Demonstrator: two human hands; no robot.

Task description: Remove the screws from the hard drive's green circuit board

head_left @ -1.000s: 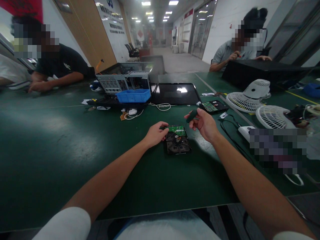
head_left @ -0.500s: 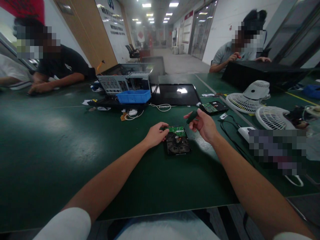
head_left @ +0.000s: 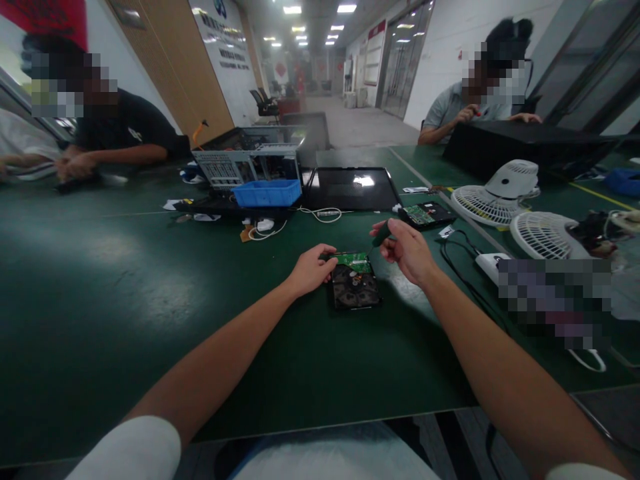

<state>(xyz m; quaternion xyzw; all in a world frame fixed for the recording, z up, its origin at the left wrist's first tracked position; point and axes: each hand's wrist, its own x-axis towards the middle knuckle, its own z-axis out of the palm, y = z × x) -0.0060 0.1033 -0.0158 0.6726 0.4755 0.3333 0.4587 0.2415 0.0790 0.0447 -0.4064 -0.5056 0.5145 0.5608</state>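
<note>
A hard drive (head_left: 356, 288) lies on the green table in front of me, its green circuit board at the far end. My left hand (head_left: 314, 270) grips its left far corner between thumb and fingers. In my right hand (head_left: 406, 250) is a screwdriver with a dark green handle (head_left: 382, 234). The thin shaft slants down left to the circuit board's right edge; whether the tip touches a screw is too small to tell.
A blue bin (head_left: 267, 193) stands before an opened computer case (head_left: 250, 160). Behind the drive lies a black panel (head_left: 354, 189). Another hard drive (head_left: 427, 214), white fans (head_left: 487, 200) and cables are to the right. Two people sit across the table, one handling a black case (head_left: 520, 147).
My right hand and the screwdriver have shifted slightly left, bringing the shaft nearer the circuit board. My left hand and the hard drive stay in place.
</note>
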